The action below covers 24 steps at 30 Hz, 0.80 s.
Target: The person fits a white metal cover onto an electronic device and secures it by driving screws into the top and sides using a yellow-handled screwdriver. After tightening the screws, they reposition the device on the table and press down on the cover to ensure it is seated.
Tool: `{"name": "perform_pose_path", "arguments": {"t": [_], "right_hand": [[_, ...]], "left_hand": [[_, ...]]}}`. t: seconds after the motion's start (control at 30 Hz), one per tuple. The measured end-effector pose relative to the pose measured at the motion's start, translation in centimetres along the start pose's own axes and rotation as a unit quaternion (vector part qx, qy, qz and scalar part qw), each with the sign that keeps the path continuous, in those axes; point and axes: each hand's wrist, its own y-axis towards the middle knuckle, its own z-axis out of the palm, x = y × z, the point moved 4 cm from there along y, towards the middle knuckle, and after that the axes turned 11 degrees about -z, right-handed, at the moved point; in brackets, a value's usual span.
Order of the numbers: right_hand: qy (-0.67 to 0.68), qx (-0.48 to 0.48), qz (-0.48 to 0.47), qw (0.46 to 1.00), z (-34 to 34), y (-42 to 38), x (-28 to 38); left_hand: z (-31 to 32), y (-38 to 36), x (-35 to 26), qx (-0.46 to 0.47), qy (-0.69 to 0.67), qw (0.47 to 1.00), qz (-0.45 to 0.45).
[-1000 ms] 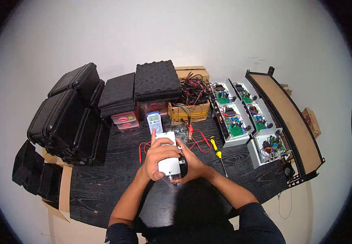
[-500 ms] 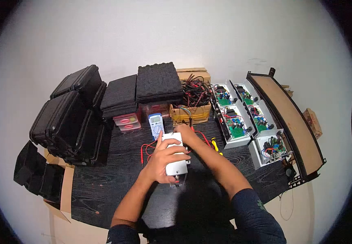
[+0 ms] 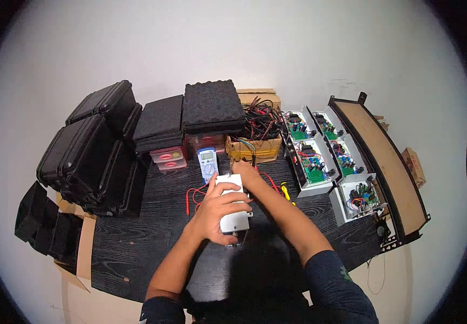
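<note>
A white metal box (image 3: 235, 221) is held in my left hand (image 3: 215, 211), whose fingers wrap over its top and left side. Metal connectors show at the box's near and far ends. Just beyond the far right corner of the box is my right hand (image 3: 246, 174), its fingers bent together; what they hold, if anything, is hidden. A blue and white multimeter (image 3: 208, 164) stands behind the box, with red test leads (image 3: 188, 201) to the left. Beside my right forearm lies a yellow-handled tool (image 3: 286, 191).
Black hard cases (image 3: 77, 156) are stacked at the left. Black foam sheets (image 3: 212, 105) rest on drawers (image 3: 168, 158) at the back, beside a cardboard box (image 3: 266, 151) of cables. Open housings with green circuit boards (image 3: 315, 168) and a long black-framed panel (image 3: 384, 162) occupy the right.
The view has shifted slightly. Both hands and the white box hold nearly the same positions.
</note>
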Motion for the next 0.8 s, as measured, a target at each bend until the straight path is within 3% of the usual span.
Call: {"name": "perform_pose_path", "arguments": {"t": [0.1,0.2,0.3,0.4,0.5,0.6,0.73,0.8], "right_hand": [[-0.005,0.006,-0.054,0.999,0.6,0.7,0.0],[0.001,0.056,-0.020,0.998,0.2,1.0,0.2],[0.038,-0.030,0.029,0.998,-1.1,-0.3,0.6],[0.024,-0.134,-0.023,0.990,0.6,-0.2,-1.3],[0.159,-0.161,-0.008,0.974,0.5,-0.7,-3.0],[0.416,-0.152,0.105,0.890,-2.7,-2.1,-1.9],[0.646,-0.258,0.076,0.714,-6.6,-4.6,-0.3],[0.634,-0.244,0.086,0.729,-10.7,-7.0,2.0]], "left_hand": [[0.1,0.4,-0.3,0.006,0.012,1.000,-0.002],[0.1,0.4,-0.5,0.007,0.025,1.000,-0.001],[-0.3,0.6,-1.0,0.013,0.026,1.000,-0.005],[-0.5,0.9,-1.8,0.032,0.023,0.999,-0.018],[-0.2,1.4,-2.1,0.037,0.034,0.999,-0.012],[0.1,1.6,-2.2,0.044,0.035,0.998,-0.020],[0.0,1.7,-2.0,0.043,0.031,0.998,-0.018],[-0.4,1.6,-2.2,0.043,0.030,0.998,-0.019]]}}
